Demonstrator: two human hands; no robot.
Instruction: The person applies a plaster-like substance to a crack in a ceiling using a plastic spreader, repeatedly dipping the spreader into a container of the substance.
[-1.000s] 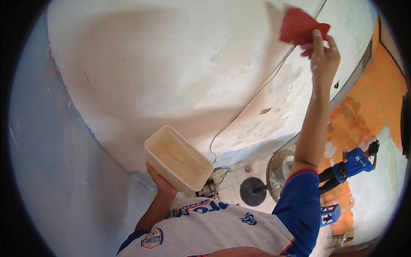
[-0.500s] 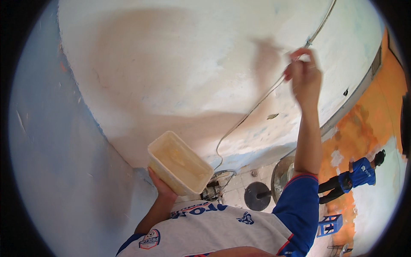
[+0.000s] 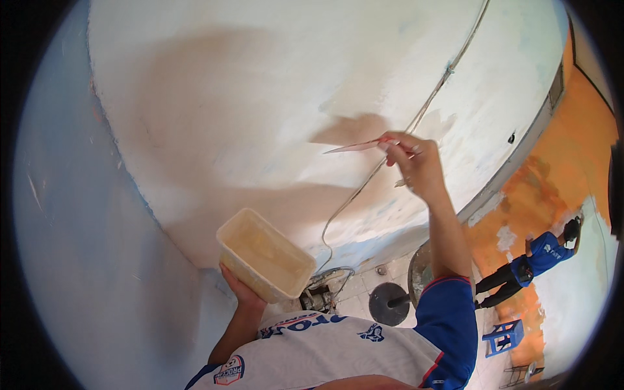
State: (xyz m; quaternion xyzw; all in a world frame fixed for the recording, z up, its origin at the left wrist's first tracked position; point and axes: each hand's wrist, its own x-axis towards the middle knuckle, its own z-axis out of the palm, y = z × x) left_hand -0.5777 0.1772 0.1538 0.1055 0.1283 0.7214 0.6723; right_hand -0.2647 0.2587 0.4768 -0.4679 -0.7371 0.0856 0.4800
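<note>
While left hand [image 3: 239, 294] grips tub [image 3: 265, 263], right hand [image 3: 411, 161] pinches scraper [image 3: 354, 147] against wall [image 3: 260, 104].

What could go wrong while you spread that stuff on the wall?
The scraper in the right hand works close to a thin cable running down the wall, so it might snag or nick it. The left hand holds the tub from below at a tilt, so the mix could spill.
</note>
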